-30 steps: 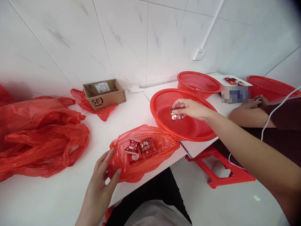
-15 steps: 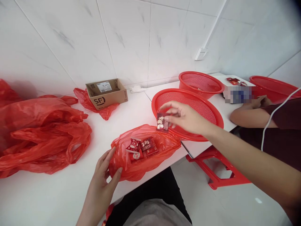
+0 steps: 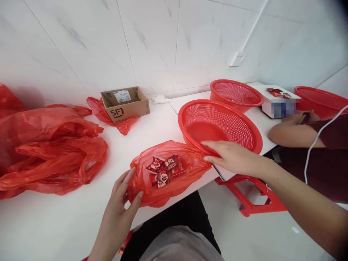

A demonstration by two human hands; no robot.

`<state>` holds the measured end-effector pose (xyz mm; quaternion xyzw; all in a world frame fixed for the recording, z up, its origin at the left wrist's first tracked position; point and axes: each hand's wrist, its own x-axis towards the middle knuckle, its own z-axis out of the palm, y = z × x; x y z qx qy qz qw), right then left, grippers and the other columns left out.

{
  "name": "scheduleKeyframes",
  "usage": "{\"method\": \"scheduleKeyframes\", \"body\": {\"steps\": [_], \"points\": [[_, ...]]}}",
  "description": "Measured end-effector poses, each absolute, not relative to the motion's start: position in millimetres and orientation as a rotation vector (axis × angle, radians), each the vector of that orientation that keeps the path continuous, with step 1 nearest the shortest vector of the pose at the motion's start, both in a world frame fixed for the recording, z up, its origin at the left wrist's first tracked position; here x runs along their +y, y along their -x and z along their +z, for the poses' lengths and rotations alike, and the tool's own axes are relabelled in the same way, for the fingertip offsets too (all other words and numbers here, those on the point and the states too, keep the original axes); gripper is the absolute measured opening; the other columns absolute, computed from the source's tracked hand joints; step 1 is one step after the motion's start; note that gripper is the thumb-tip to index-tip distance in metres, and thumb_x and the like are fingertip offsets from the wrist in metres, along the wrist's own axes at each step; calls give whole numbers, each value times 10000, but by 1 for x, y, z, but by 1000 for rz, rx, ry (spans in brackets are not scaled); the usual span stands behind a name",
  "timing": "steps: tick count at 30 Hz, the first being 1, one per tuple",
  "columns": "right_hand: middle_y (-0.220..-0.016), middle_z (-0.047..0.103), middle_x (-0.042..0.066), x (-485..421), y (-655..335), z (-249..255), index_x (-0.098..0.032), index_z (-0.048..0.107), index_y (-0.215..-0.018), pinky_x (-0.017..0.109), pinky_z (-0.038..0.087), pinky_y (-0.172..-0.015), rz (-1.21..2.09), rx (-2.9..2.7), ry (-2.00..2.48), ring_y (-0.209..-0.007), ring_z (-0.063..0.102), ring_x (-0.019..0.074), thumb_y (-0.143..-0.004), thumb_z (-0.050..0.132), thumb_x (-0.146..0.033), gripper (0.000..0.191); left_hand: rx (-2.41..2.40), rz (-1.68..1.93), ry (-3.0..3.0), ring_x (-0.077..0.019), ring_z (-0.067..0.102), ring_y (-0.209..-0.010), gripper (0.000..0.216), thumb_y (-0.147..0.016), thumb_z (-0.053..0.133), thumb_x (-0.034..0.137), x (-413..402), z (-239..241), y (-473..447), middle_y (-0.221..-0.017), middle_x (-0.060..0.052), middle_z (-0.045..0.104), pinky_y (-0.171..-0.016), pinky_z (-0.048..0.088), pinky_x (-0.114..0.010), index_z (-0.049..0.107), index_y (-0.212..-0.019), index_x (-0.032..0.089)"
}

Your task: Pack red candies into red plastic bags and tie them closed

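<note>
A translucent red plastic bag (image 3: 190, 170) lies spread open on the white table, with several small red candy packets (image 3: 163, 177) inside. My left hand (image 3: 122, 195) holds the bag's left end, thumb and fingers apart across its edge. Over the near rim of a large red mesh basket (image 3: 225, 116), my right hand (image 3: 231, 156) is open with fingers stretched out and nothing in them. Its thumb tip is close to the bag's right end; whether they touch I cannot tell.
Crumpled red bags (image 3: 49, 152) cover the table's left. A cardboard box (image 3: 130, 108) stands near the wall. Behind the large basket are a second basket (image 3: 236, 94) and a white scale (image 3: 277, 94) bearing packets. At right sits a co-worker, forearm (image 3: 293, 136) on the table, above a red stool (image 3: 255, 208).
My right hand has let go of a dark red candy packet, which now lies among the others in the bag. That hand has moved right and down; my left stays on the bag.
</note>
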<state>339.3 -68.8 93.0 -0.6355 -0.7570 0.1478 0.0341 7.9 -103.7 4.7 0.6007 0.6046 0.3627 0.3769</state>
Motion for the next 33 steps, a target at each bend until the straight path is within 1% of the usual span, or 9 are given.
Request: {"method": "scheduleKeyframes", "body": {"steps": [2,4,7,10,15,20,25,30,33], "points": [[-1284,610,157,-83,-339,78,-157,374,-1469,477,530,-869,445,-2372,2016,-1104,623,315,-980,368,-372,534,1536,912,-1527,-246,446,-1283,571,-861,572,427,-103,4,-8,-1431,-24,418,-998,457,-376,428,-1413,397],[-1270,617,168,-98,-332,61,-126,351,-1476,439,549,-838,336,-2389,1996,-1069,645,288,-981,331,-234,507,1522,917,-1503,-254,414,-1316,570,-862,570,438,-102,4,-9,-1441,-25,404,-1037,424,-400,428,-1413,393],[-1289,609,160,-117,-319,37,-111,425,-1430,415,551,-858,149,-2450,1897,-1087,636,268,-914,374,-81,519,1525,936,-1481,-255,391,-1332,561,-863,567,453,-101,7,-12,-1439,-14,408,-1069,383,-421,434,-1405,401],[-1293,612,139,-127,-313,24,-133,478,-1399,438,523,-920,40,-2514,1818,-1140,602,271,-869,395,-26,546,1539,927,-1498,-261,421,-1300,565,-852,578,464,-101,8,-14,-1430,-11,419,-1048,398,-433,442,-1397,409],[-1258,635,108,-116,-314,34,-166,494,-1388,416,506,-906,50,-2527,1756,-1077,620,240,-874,401,-26,541,1514,953,-1525,-253,447,-1276,588,-830,611,433,-100,2,-9,-1416,-14,441,-1037,426,-403,451,-1395,410],[-1106,689,98,-87,-319,51,-167,433,-1434,420,484,-856,27,-2415,1838,-966,639,239,-938,384,-97,504,1493,991,-1442,-248,568,-1123,654,-787,661,401,-103,2,-8,-1354,-57,504,-951,510,-403,453,-1406,364],[-1181,667,114,-42,-321,51,-184,434,-1431,431,442,-896,15,-2374,1804,-1030,624,251,-994,361,-229,445,1453,1089,-1268,-226,637,-961,763,-746,703,409,-106,9,-14,-1277,-86,569,-852,562,-403,397,-1442,343],[-1248,633,119,23,-332,43,-209,459,-1415,434,396,-952,-87,-2300,1803,-1112,586,259,-980,402,-239,440,1448,1097,-1147,-181,644,-879,825,-734,734,401,-109,12,-14,-1273,-66,565,-805,571,-368,334,-1456,399],[-1312,578,144,42,-334,38,-206,475,-1402,496,314,-1033,-269,-2135,1827,-1189,525,286,-948,445,-213,455,1407,1126,-1103,-161,635,-888,854,-721,754,382,-112,12,-11,-1350,-56,523,-799,570,-337,318,-1454,421]]}}
